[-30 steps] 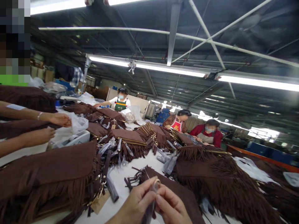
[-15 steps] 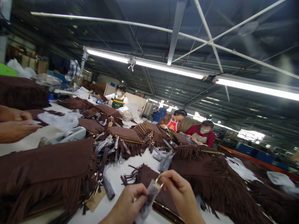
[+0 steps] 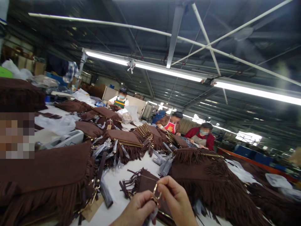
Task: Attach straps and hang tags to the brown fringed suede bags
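Low in the head view, my left hand (image 3: 139, 207) pinches gold metal hardware, which looks like a snap hook (image 3: 155, 195). A plastic-wrapped piece (image 3: 154, 216) hangs below its fingers, mostly hidden. My right hand (image 3: 175, 196) is closed, with thumb and fingertips on the upper loop of the same hook. A thin line, maybe a thread, runs left from those fingertips. Under both hands lies a small dark brown fringed bag (image 3: 147, 181) with a gold edge, partly covered by my hands.
Large brown fringed bags lie at the left (image 3: 54, 163) and the right (image 3: 204, 175). Gold-edged bags (image 3: 124, 138) are piled farther back on the white table (image 3: 127, 188). A grey plastic tray (image 3: 75, 138) stands at left. Several co-workers are nearby; one (image 3: 121, 99) wears a green apron.
My left hand has come up to the gold hook, and the plastic-wrapped piece has dropped lower. My right hand has shifted slightly down and left. The co-worker's hands at left are now blurred out.
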Demonstrator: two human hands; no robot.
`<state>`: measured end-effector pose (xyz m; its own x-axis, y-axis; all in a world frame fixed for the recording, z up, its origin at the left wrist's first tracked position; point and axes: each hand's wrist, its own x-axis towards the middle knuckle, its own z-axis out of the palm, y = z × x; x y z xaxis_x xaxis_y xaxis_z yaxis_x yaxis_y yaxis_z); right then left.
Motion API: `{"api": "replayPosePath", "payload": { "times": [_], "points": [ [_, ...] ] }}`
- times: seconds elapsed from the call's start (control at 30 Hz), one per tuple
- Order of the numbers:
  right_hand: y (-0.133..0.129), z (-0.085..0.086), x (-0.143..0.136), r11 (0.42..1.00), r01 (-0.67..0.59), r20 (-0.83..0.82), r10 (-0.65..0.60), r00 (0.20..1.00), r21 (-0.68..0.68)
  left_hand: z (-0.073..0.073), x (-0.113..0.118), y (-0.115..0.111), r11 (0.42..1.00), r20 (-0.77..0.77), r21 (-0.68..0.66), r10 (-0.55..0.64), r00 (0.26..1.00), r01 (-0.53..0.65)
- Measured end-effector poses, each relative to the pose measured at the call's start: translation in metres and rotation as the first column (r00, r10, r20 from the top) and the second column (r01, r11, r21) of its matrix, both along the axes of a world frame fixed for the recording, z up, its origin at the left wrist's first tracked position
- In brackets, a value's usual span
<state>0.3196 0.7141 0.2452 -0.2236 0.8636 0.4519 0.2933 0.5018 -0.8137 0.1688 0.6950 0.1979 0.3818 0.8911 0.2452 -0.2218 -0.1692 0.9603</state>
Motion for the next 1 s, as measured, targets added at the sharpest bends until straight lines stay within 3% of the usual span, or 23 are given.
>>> {"api": "replayPosePath", "payload": {
  "times": [0.13, 0.33, 0.47, 0.6, 0.8, 1.0],
  "points": [
    [0.003, 0.001, 0.005, 0.996, 0.069, -0.09, -0.073, 0.993, -0.051, -0.014, -0.001, 0.001, 0.998, -0.041, -0.057, -0.018, 0.999, 0.016],
    [-0.002, 0.026, 0.022, 0.986, 0.146, -0.045, -0.143, 0.989, 0.08, -0.013, -0.001, 0.002, 0.983, -0.026, -0.031, 0.18, 0.983, -0.181],
    [-0.009, 0.015, 0.022, 0.988, 0.094, -0.209, -0.118, 0.971, -0.121, -0.013, -0.006, 0.002, 0.975, -0.01, -0.076, 0.21, 0.978, -0.21],
    [-0.016, -0.001, 0.009, 0.977, 0.002, -0.387, -0.086, 0.918, -0.213, -0.017, -0.008, 0.006, 0.972, 0.052, -0.084, 0.222, 0.974, -0.217],
    [-0.023, -0.006, 0.0, 0.991, -0.025, -0.478, -0.042, 0.877, -0.133, -0.016, -0.008, 0.01, 0.97, 0.132, -0.084, 0.236, 0.963, -0.226],
    [-0.024, -0.005, -0.01, 0.995, 0.011, -0.392, -0.049, 0.919, -0.097, -0.01, -0.009, 0.004, 0.965, 0.095, -0.03, 0.264, 0.96, -0.262]
  ]
}}
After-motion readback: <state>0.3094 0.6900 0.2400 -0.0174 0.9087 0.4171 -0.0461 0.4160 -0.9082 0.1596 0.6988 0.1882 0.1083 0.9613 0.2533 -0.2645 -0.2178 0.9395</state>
